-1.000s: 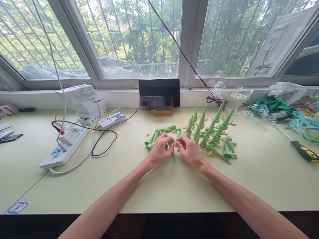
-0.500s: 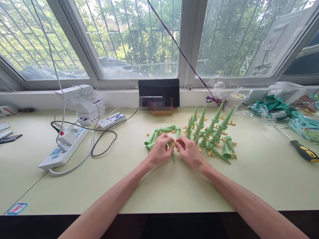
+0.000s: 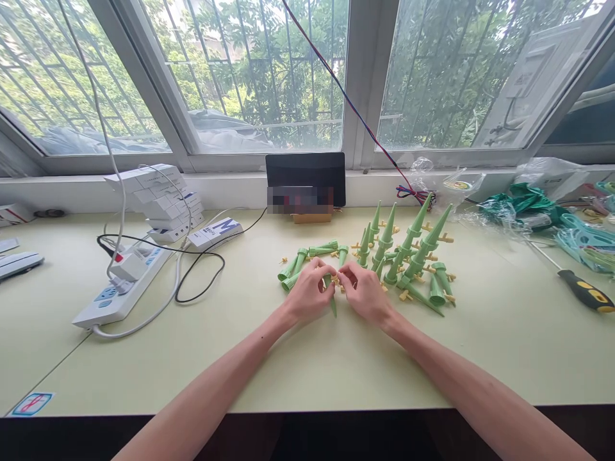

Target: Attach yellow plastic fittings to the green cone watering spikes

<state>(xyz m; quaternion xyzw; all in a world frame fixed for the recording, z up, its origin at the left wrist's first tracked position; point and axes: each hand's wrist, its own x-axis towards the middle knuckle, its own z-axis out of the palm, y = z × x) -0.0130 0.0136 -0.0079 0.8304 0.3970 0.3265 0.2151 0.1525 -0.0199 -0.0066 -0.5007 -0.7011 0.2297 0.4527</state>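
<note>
My left hand (image 3: 310,291) is closed around a green plastic watering spike (image 3: 333,307), whose pointed tip sticks out below the fingers toward me. My right hand (image 3: 364,291) pinches a small yellow valve (image 3: 335,280) at the side of that spike; the fingertips hide most of it. Just right of my right hand, several green spikes with yellow valves are stacked into upright, leaning cones (image 3: 425,246). More loose green spikes (image 3: 298,261) lie beyond my left hand, and a yellow valve (image 3: 406,295) rests by the stacks.
A white power strip (image 3: 91,312) with looping cables lies at left, near stacked white boxes (image 3: 166,208). At the back a dark screen (image 3: 305,169) leans on a small stand. On the right are a screwdriver (image 3: 581,290) and crumpled green and clear plastic packaging (image 3: 521,208).
Both hands keep nearly the same pose, with only slight finger movement at the yellow valve. The whole view has shifted a little.
</note>
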